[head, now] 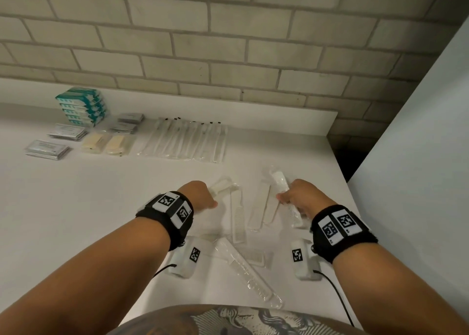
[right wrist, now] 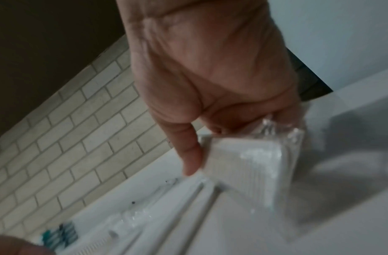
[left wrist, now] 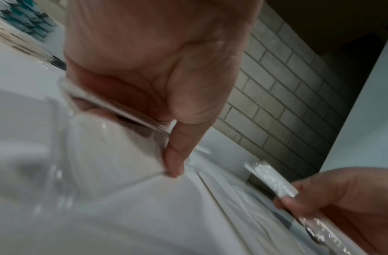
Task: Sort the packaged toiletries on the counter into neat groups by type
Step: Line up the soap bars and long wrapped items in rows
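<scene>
Your left hand grips one wrapped comb and your right hand another, both above the loose combs on the counter. Slick wrappers may slip, scattering that pile.

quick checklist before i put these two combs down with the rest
1. Left hand grips a wrapped comb: ok.
2. Right hand grips a wrapped comb: ok.
3. Loose combs gathered in one group: not ok, they lie scattered at odd angles.
4. Toothbrushes already in a tidy row: ok.
5. Bare counter free for a comb group: ok.
6. Wrappers intact: cannot tell, too blurred.
</scene>
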A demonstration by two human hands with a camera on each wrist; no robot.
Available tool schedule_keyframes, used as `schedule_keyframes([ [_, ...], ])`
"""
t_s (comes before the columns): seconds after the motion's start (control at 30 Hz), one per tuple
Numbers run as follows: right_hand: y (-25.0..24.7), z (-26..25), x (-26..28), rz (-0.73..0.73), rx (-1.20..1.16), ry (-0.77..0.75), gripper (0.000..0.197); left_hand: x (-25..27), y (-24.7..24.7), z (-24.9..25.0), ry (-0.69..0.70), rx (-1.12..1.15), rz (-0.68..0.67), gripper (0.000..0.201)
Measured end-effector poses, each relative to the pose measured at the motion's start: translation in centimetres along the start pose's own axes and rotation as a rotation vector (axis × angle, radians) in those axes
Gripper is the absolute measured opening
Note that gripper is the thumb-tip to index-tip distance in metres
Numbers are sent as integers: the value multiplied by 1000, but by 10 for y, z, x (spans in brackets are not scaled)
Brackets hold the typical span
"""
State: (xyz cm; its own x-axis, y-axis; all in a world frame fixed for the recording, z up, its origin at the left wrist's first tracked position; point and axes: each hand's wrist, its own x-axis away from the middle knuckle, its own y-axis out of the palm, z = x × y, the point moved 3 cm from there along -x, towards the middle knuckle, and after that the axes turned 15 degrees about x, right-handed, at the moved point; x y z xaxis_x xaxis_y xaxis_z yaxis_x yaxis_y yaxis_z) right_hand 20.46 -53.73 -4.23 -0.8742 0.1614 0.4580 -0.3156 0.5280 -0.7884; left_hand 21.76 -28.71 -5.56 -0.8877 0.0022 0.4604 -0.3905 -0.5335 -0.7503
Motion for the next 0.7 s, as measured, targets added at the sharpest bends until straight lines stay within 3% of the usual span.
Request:
schedule_keyframes([
  [0.1, -3, -1, -2, 39, 147, 90, 41, 1, -8, -1, -5, 142, 58, 19],
  [0.27, 9, -27, -9, 20, 233, 77, 73, -4, -10, 10, 6, 452, 37, 14],
  [0.53, 44, -62, 4, -172, 609, -118, 59, -3, -5, 0, 0, 618, 9, 9],
  [0.7, 35, -53, 1, -110, 420, -150, 55, -5, -5, -11, 5, 714, -6, 9],
])
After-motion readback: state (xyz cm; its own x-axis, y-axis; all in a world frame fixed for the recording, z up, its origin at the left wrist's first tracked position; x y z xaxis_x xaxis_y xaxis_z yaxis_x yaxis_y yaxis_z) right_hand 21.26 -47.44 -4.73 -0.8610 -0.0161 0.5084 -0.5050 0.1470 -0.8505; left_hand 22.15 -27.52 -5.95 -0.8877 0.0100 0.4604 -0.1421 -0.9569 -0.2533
